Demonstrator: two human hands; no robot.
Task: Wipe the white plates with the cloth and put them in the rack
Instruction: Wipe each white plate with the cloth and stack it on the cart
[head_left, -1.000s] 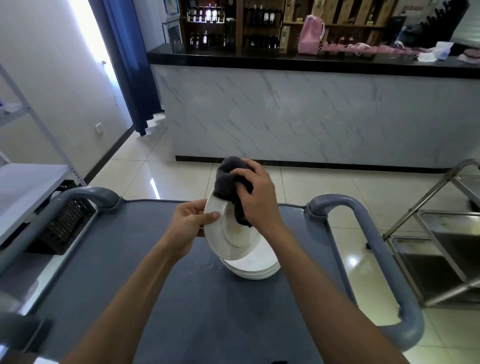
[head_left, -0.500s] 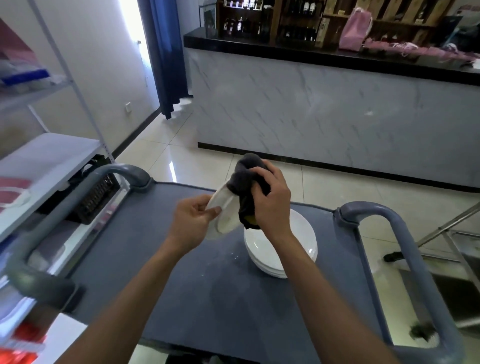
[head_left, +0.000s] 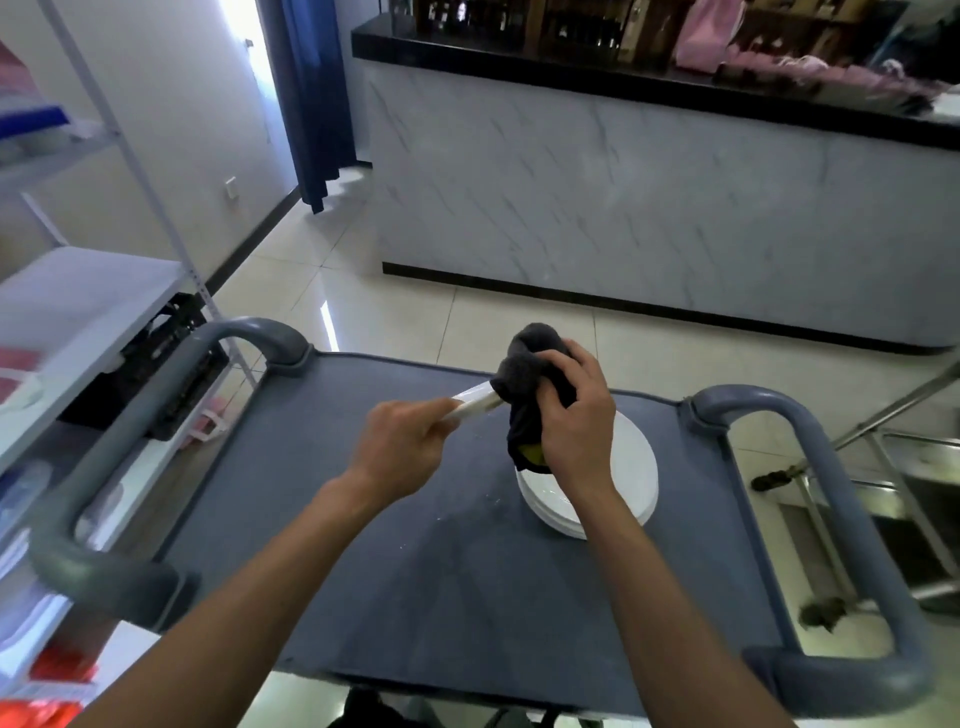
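- Since a second ago the held plate (head_left: 474, 402) has turned from face-on to edge-on, its edge line running from the left hand (head_left: 402, 449) up toward the right hand (head_left: 574, 415).
- The left hand pinches its near rim; the right hand clutches one dark cloth (head_left: 527, 379) over its far rim.
- One stack of plates (head_left: 636, 478) lies flat under the right hand on the grey cart (head_left: 467, 597); their number can't be told.

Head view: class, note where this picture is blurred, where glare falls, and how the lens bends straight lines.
Head view: the shelving at the left edge is smeared by motion blur; the hands, cloth and stacked plates are fairly sharp; daylight by the blue curtain blows out to white and leaves a bright streak on the floor tiles; the wide lens tilts and bows the counter edges.
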